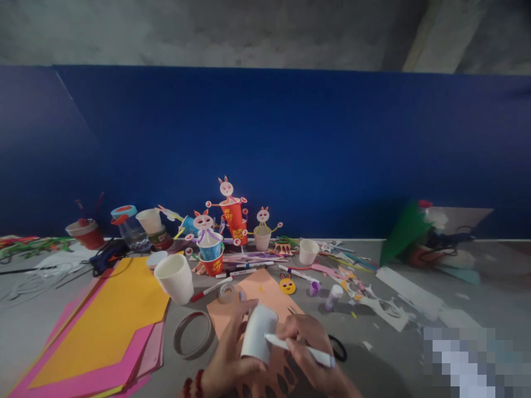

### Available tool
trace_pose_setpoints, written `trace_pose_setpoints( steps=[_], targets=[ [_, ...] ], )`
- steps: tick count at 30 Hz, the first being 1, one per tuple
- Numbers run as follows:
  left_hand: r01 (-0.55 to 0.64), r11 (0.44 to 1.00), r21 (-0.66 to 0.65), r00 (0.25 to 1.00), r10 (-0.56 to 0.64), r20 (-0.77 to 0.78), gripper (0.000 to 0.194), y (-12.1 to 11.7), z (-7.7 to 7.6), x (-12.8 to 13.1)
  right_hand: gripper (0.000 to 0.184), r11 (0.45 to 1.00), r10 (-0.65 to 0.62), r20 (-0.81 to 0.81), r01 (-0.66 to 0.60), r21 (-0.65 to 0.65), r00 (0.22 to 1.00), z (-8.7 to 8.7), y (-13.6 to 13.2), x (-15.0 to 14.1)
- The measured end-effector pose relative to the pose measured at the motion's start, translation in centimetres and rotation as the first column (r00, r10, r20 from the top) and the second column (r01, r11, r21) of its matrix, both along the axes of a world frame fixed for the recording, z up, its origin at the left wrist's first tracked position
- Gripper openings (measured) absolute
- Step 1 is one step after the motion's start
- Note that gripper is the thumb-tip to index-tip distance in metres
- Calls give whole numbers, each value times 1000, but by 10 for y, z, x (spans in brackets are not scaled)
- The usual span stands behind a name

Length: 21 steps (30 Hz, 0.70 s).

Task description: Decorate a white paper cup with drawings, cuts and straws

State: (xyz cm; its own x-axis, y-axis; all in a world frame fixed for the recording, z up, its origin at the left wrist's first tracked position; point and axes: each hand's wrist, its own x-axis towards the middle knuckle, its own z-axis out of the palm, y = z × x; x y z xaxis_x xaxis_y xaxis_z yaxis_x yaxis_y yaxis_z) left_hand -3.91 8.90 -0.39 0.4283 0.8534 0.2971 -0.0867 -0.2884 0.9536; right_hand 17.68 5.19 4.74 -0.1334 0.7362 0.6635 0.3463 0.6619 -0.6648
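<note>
My left hand (230, 354) is wrapped round a white paper cup (258, 331) that lies on its side above a peach paper sheet (265, 296). With its fingers closed on a white marker pen (298, 349), my right hand (309, 345) puts the pen's tip against the cup's side. A red bead bracelet (193, 386) sits on my left wrist. Black scissors (340, 348) lie just right of my right hand.
Yellow and pink paper sheets (103, 326) lie at the left, with an upright white cup (176, 278) and a tape ring (193, 333) beside them. Cup-bunny figures (230, 213) stand by the blue back wall. Markers, a glue stick (333, 297) and paper scraps litter the right.
</note>
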Motion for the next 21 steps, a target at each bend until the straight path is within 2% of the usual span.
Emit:
trace_pose_setpoints(
  steps=[5,9,13,17,18,21],
  targets=[
    [-21,999,-41,998,24,64,93,0,4,1,22,992,-127,-61,126,-16,990,-3,-4,-2],
    [-32,998,-61,997,36,68,95,-1,6,1,18,995,-81,-20,82,55,997,-2,-7,-5],
    [-32,997,-73,995,39,89,96,-3,6,3,26,993,-117,-48,118,29,992,-6,-4,-7],
    [5,995,-97,995,5,103,96,-4,3,3,22,982,-42,-57,52,181,997,-10,-1,-8],
    [3,995,-95,995,7,100,96,-3,1,3,21,983,-42,-58,52,175,997,-10,-1,-8],
    [-34,997,-73,994,42,100,97,0,-8,2,23,992,-125,-63,126,19,990,-10,-3,-9]
  ],
)
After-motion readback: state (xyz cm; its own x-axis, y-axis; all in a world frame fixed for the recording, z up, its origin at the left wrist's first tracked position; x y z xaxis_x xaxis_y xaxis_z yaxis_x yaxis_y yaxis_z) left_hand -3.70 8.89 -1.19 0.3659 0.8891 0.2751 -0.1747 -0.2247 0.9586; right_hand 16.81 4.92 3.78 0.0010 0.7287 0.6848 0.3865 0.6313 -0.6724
